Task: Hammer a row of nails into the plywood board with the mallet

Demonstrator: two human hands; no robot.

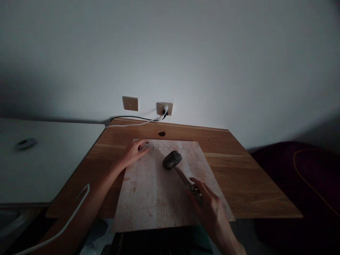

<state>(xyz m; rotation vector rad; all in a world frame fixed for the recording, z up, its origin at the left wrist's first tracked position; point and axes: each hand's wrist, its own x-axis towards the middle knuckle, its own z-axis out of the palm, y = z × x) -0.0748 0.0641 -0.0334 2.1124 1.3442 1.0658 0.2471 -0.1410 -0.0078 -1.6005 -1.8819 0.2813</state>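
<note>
A whitish, worn wooden board [148,191] lies on the brown table, with a row of several thin nails [170,147] standing along its far edge. My right hand [209,205] is wrapped around the handle of a mallet with a dark, rounded head [172,160]. That head is over the board, just nearer to me than the nails; whether it touches the surface I cannot tell. At the board's far left corner rests my left hand [135,153], thumb and forefinger curved and apart beside the left end of the row. Nothing shows between them.
The wooden table [255,184] meets the wall and has a dark hole [162,134] behind the board. Cables [132,124] run from a wall socket [164,108] leftwards. A white surface [53,159] adjoins on the left, and a dark purple cushioned shape [289,177] stands at right.
</note>
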